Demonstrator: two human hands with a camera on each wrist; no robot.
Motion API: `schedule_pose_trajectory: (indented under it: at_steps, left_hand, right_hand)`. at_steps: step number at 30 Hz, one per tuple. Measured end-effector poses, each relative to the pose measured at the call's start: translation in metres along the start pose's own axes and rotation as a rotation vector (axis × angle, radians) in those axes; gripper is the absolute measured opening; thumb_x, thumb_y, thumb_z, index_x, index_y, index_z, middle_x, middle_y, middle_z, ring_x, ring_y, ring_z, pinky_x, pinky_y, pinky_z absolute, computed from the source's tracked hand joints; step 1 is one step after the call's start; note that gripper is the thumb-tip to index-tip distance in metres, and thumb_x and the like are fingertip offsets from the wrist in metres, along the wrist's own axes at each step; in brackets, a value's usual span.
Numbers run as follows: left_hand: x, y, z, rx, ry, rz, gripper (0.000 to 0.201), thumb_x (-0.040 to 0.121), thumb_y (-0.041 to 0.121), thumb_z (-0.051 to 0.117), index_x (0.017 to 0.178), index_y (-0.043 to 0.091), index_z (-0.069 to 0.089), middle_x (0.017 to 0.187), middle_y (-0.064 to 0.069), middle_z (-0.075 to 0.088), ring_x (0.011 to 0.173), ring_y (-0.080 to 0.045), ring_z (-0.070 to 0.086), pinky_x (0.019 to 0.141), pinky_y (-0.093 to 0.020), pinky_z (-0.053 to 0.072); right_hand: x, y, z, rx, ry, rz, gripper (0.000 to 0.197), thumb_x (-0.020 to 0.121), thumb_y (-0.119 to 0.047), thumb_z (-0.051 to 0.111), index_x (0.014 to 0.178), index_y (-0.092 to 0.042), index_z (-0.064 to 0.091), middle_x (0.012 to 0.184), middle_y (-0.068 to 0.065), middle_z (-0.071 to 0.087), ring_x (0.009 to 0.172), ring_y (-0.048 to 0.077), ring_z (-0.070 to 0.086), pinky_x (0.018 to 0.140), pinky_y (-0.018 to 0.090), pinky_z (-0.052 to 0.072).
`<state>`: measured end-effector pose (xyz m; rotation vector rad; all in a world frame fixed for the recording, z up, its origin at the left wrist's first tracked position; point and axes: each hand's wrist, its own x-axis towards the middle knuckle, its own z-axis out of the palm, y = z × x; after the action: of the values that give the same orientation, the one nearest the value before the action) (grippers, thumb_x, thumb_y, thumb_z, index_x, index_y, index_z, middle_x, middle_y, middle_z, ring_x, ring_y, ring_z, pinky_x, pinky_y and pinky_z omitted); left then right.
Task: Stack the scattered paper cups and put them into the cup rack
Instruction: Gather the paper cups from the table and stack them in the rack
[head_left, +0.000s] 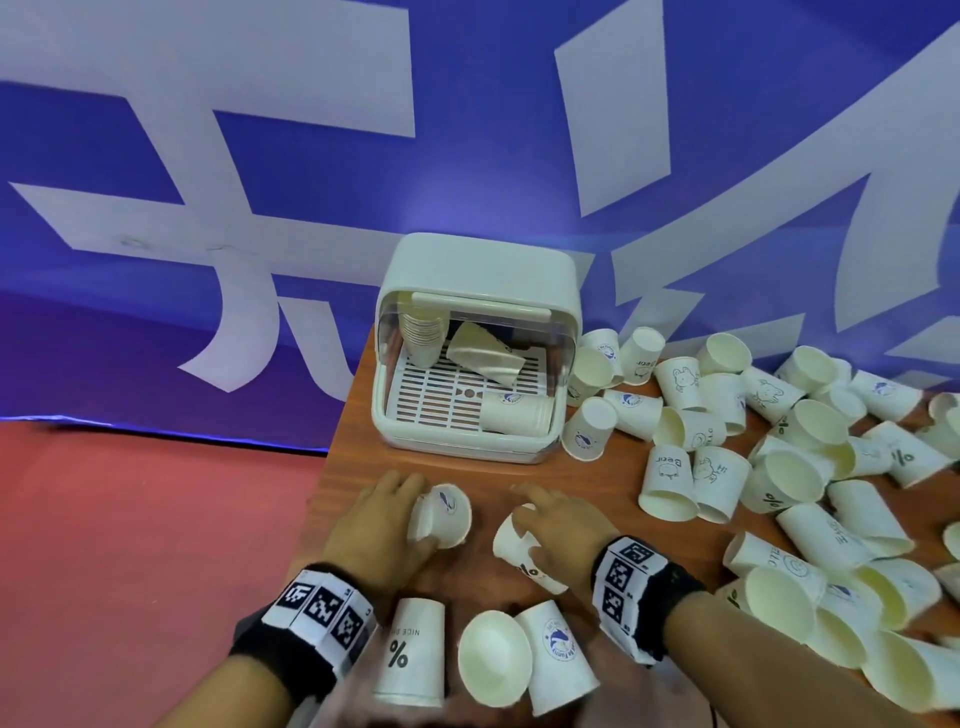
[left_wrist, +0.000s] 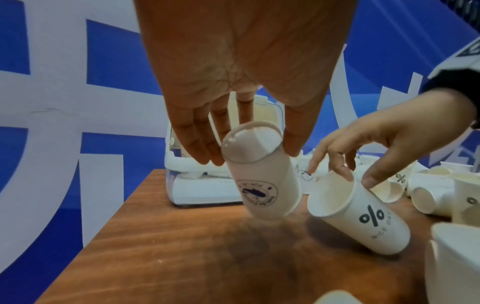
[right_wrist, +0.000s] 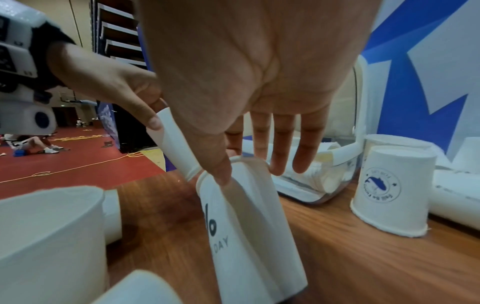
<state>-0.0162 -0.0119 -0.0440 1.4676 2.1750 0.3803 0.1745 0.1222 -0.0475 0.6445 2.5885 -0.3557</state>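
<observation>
My left hand (head_left: 415, 514) grips a white paper cup with a blue round logo (head_left: 444, 522) by its closed base, tilted above the wooden table (head_left: 597, 483). In the left wrist view its fingertips (left_wrist: 207, 156) and thumb clasp the cup's base (left_wrist: 249, 148). My right hand (head_left: 530, 519) pinches the rim of a tilted "%" cup (head_left: 519, 551), thumb inside the mouth (right_wrist: 223, 174). The two cups sit close together, apart. Behind them stands the white cup rack (head_left: 483, 265), lid up, with an upright stack (head_left: 423, 332) and lying cups (head_left: 485, 353) inside.
Several loose cups (head_left: 779, 467) cover the table's right side. Three more lie near the front edge: a "%" cup (head_left: 410, 654), an open-mouthed one (head_left: 496, 657), a logo cup (head_left: 558, 654). The table's left edge (head_left: 332, 467) drops to red floor. A blue banner hangs behind.
</observation>
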Motion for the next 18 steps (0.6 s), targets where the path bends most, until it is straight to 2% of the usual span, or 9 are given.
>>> schedule_pose_trajectory:
  at_steps: [2,5,9,11,13,14,15,16,18]
  left_hand:
    - [0.000,-0.001,-0.006,-0.102,0.051,0.009,0.039,0.075,0.034,0.069,0.097,0.025,0.038,0.103,0.007,0.042,0.095,-0.018,0.052,0.077,-0.029,0.043]
    - [0.000,-0.004,-0.018,-0.205,0.124,0.033,0.041,0.075,0.028,0.071,0.089,0.025,0.032,0.095,0.005,0.046,0.083,-0.014,0.049,0.066,-0.020,0.036]
    - [0.007,-0.011,-0.033,-0.324,0.247,0.021,0.045,0.072,0.023,0.074,0.087,0.022,0.032,0.081,0.004,0.053,0.070,-0.015,0.051,0.052,-0.015,0.032]
    - [0.014,-0.015,-0.042,-0.409,0.304,-0.003,0.048,0.068,0.025,0.076,0.094,0.023,0.035,0.091,-0.001,0.056,0.077,-0.017,0.055,0.056,-0.016,0.036]
    - [0.021,-0.015,-0.053,-0.511,0.313,0.042,0.071,0.067,0.019,0.076,0.124,0.024,0.034,0.119,0.000,0.054,0.097,-0.013,0.057,0.070,-0.013,0.043]
    - [0.026,-0.015,-0.057,-0.535,0.310,0.097,0.087,0.069,0.015,0.075,0.139,0.027,0.025,0.135,0.004,0.046,0.110,-0.008,0.052,0.081,-0.010,0.042]
    - [0.030,-0.016,-0.062,-0.515,0.305,0.143,0.098,0.071,0.012,0.073,0.147,0.032,0.013,0.147,0.008,0.035,0.120,-0.002,0.045,0.089,-0.008,0.038]
    - [0.033,-0.016,-0.066,-0.475,0.302,0.177,0.103,0.072,0.012,0.072,0.148,0.038,0.005,0.152,0.009,0.025,0.122,0.002,0.038,0.091,-0.005,0.034]
    - [0.040,-0.019,-0.071,-0.403,0.293,0.185,0.100,0.073,0.020,0.069,0.143,0.048,0.004,0.152,0.003,0.024,0.111,0.003,0.034,0.081,-0.003,0.033]
  right_hand:
    - [-0.006,0.006,-0.008,-0.020,0.027,0.012,0.030,0.091,-0.022,0.050,0.121,-0.017,0.051,0.144,0.002,0.034,0.126,0.024,0.037,0.099,0.033,0.033]
    - [-0.014,0.012,-0.021,-0.022,0.078,0.027,0.026,0.091,-0.022,0.047,0.115,-0.016,0.055,0.125,0.005,0.054,0.114,0.024,0.046,0.092,0.033,0.037]
    - [-0.023,0.014,-0.038,-0.003,0.168,0.046,0.024,0.090,-0.028,0.044,0.111,-0.020,0.054,0.114,0.004,0.060,0.105,0.023,0.052,0.083,0.032,0.041]
    - [-0.024,0.013,-0.048,0.014,0.230,0.056,0.021,0.090,-0.029,0.045,0.108,-0.021,0.053,0.111,0.003,0.061,0.101,0.023,0.054,0.075,0.030,0.038]
    - [-0.022,0.010,-0.060,0.045,0.281,0.060,0.017,0.090,-0.029,0.046,0.104,-0.021,0.052,0.106,0.002,0.062,0.098,0.022,0.053,0.072,0.030,0.036]
    - [-0.020,0.008,-0.067,0.057,0.301,0.060,0.016,0.090,-0.029,0.046,0.102,-0.021,0.052,0.104,0.001,0.062,0.097,0.021,0.053,0.072,0.031,0.037]
    - [-0.017,0.007,-0.074,0.067,0.316,0.063,0.015,0.090,-0.030,0.046,0.100,-0.020,0.052,0.101,0.000,0.061,0.095,0.020,0.052,0.072,0.031,0.037]
    - [-0.014,0.005,-0.079,0.082,0.329,0.069,0.014,0.090,-0.030,0.047,0.099,-0.020,0.052,0.097,-0.001,0.060,0.093,0.019,0.052,0.071,0.030,0.037]
    - [-0.005,0.001,-0.089,0.117,0.356,0.086,0.013,0.090,-0.030,0.047,0.097,-0.020,0.053,0.091,-0.003,0.058,0.090,0.018,0.050,0.070,0.030,0.036]
